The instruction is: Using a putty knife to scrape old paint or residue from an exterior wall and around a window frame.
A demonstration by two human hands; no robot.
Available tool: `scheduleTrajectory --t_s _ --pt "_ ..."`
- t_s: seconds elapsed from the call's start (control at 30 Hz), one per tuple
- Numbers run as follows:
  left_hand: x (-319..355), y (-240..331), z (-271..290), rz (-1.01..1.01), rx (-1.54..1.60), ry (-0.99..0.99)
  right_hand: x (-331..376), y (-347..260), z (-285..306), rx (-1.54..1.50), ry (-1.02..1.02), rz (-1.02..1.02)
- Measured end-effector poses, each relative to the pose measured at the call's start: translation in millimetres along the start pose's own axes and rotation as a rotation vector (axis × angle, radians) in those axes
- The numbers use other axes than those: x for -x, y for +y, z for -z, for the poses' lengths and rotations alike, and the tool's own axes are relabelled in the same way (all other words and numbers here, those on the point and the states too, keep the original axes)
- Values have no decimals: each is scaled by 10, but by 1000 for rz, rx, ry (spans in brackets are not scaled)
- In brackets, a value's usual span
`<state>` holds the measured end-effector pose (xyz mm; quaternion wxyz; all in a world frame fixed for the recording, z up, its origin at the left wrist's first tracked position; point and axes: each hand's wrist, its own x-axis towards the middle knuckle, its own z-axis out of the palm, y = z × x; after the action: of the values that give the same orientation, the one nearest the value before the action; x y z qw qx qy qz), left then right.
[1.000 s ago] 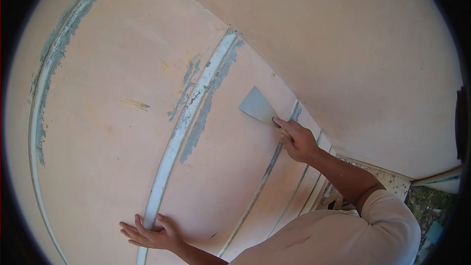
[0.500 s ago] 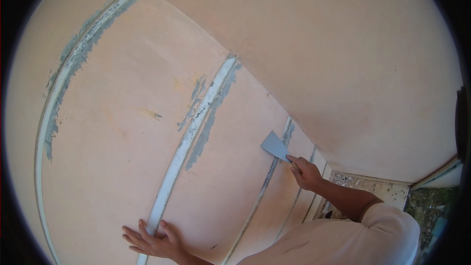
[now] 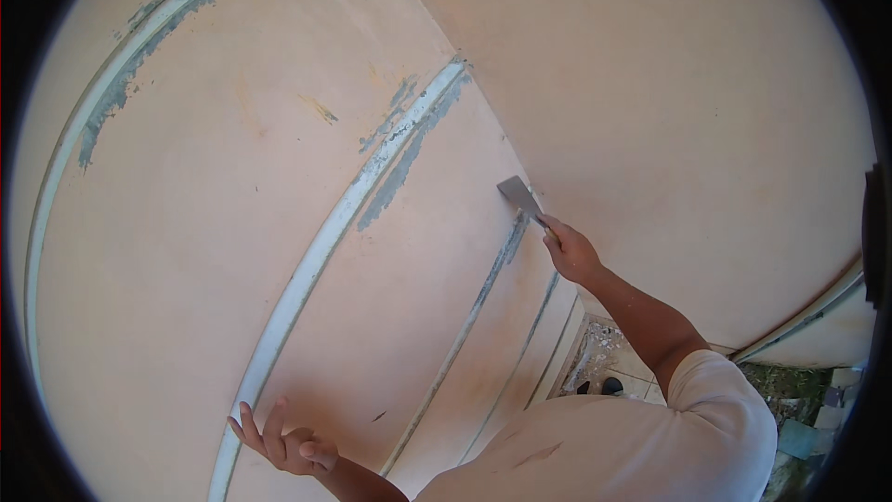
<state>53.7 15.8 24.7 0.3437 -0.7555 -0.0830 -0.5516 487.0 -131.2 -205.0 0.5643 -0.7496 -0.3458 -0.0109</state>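
Fingers [image 3: 562, 244] wrapped round scraper [image 3: 520, 197] at wall [image 3: 650, 112] corner; left hand [image 3: 283, 442] open, off panel [image 3: 214, 251]. Scraping step; next needs steady downward pull, probably.

**Colours on the wall**

Wall panels [image 3: 232, 251]: pale peach-pink w/ faint orange smudges. Joint strips [image 3: 307, 270]: whitish, edged w/ patchy grey-blue filler streaks. Putty knife blade [image 3: 517, 192]: grey metal. Sleeve [image 3: 715, 409]: white. Floor tiles [image 3: 641, 367]: beige, grey rubble specks. Shoe [image 3: 610, 385]: black. Grass [image 3: 790, 386]: green, lower rt.
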Motion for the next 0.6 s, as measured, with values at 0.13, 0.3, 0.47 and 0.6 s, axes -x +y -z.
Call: scheduleTrajectory --t_s 0.13,0.3,0.47,0.6 --pt "547 -86 379 207 35 24 1436 459 -223 35 -124 -196" --pt "1100 -185 651 342 97 -25 2307 -10 -404 15 -189 -327" --pt "1379 -283 1013 306 265 17 2617 -700 -674 -23 -208 -172" --pt "1527 -425 1398 166 220 53 2687 -1247 -927 -99 -260 -82"
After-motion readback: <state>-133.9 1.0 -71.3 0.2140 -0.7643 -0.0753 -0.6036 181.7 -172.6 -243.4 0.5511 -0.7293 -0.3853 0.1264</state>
